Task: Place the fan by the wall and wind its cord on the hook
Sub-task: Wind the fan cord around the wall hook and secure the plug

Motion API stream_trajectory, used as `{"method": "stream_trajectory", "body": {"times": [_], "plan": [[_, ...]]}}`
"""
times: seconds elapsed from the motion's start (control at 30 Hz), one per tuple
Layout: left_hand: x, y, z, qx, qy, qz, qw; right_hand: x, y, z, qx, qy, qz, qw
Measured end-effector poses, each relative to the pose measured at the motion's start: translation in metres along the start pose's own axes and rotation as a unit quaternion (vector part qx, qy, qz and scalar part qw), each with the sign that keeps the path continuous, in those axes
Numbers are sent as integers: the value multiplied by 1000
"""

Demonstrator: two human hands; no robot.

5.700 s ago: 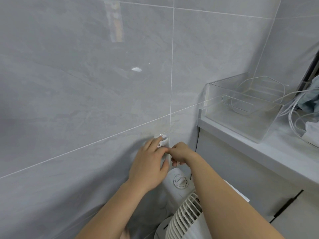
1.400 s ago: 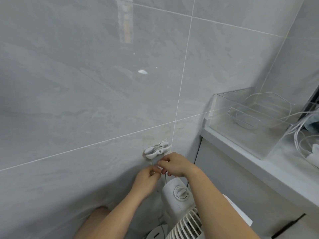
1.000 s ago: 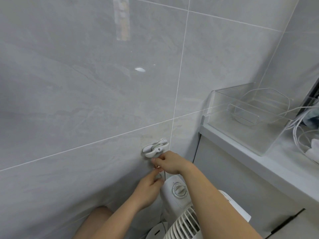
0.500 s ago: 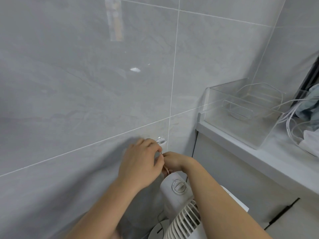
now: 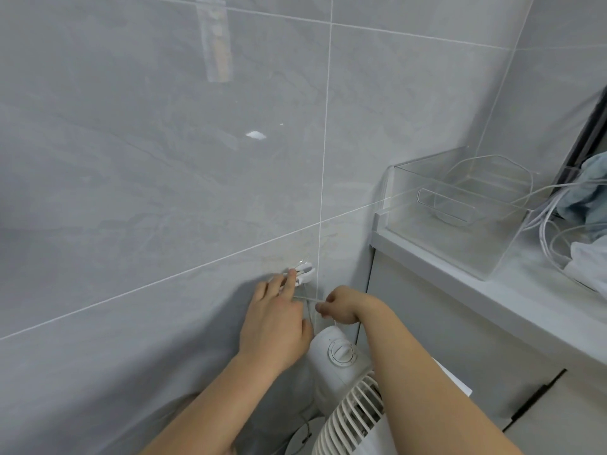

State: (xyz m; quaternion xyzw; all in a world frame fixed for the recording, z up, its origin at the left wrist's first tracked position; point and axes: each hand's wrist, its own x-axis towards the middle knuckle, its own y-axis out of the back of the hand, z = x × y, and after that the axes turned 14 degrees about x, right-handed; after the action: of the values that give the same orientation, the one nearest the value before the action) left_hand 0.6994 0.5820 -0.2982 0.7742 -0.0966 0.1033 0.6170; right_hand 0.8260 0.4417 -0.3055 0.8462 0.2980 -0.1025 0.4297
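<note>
Fingertips point(image 5: 290, 274) of the left hand point(image 5: 274, 326) reach up to the hook point(image 5: 304, 274) at 12 o'clock from the palm; index laid against the white loops of cord point(image 5: 301, 280) wound there, other fingers extended, not curled round anything I can see; thumb side hidden. Right hand point(image 5: 341, 305) sits at 3 o'clock from the left, just beside it, fingers curled, thumb and forefinger pinching a thin run of cord that stretches toward 9 o'clock across the gap to the left hand. Cord below the pinch drops toward 6 o'clock behind the fan; exact path partly hidden by the left palm. Hook is stuck on the grey tiled wall point(image 5: 164, 192), just left of the vertical grout line, under the horizontal one. Fan point(image 5: 341, 372), white, stands at 6 o'clock from the hands, close against the wall; round dial on top of its body, ribbed grille below at 5 o'clock, partly covered by the right forearm. Round base shows at the bottom edge with a bit of cord by it. Grey cabinet point(image 5: 443, 323) at 3 o'clock from the fan, just beside it. On its top: clear plastic bin point(image 5: 492, 254) against the wall corner, white cables point(image 5: 542, 231) and bluish cloth point(image 5: 588, 192) at 3 o'clock of the bin, near the right frame edge.
</note>
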Motion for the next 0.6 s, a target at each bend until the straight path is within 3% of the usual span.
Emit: {"method": "stream_trajectory", "body": {"times": [0.07, 0.2, 0.3, 0.6], "plan": [[1, 6, -2, 7, 4, 12, 1000, -2, 7, 4, 36, 0, 20, 999], [7, 16, -4, 39, 1, 13, 999, -2, 7, 10, 122, -12, -51, 991], [10, 18, -3, 69, -3, 6, 998, 0, 10, 12, 203, -21, -57, 977], [10, 16, 1, 55, -16, -51, 997, 13, 8, 1, 222, 21, 121, 967]]}}
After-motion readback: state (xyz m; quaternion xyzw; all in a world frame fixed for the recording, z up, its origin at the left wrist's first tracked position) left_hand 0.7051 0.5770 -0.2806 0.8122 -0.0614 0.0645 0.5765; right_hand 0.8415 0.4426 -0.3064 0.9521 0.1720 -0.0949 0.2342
